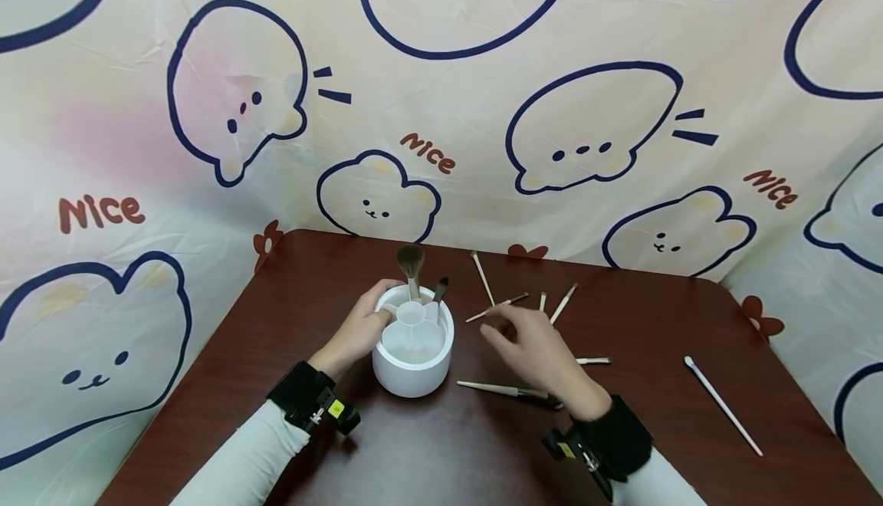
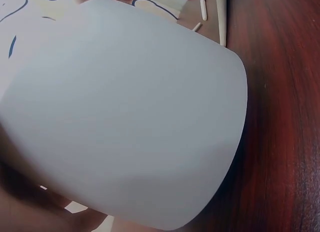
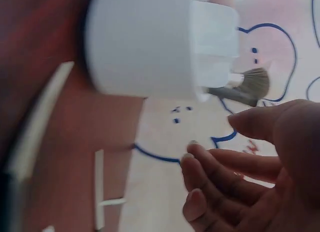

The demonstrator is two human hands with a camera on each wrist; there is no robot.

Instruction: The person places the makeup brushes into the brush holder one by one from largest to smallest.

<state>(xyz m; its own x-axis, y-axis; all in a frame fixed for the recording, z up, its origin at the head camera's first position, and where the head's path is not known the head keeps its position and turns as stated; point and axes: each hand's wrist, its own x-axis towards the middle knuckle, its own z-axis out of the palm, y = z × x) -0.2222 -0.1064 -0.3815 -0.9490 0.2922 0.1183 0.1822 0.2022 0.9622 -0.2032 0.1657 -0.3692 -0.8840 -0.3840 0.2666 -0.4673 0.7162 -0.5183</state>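
Observation:
A round white brush holder with an inner divider stands on the table. My left hand grips its left side, with the thumb at the rim. Two makeup brushes stand in it, bristles up: a large fluffy one and a smaller dark-tipped one. To the right of the holder my right hand hovers over the table, its fingers loosely bent around nothing. In the right wrist view its fingers are apart from the thumb, and the holder's rim lies beyond them.
Around the right hand lie several loose brushes: a pale-handled one in front, a thin one behind, another beyond the knuckles. Farther right lies a long white brush. A patterned cloth hangs behind the brown table.

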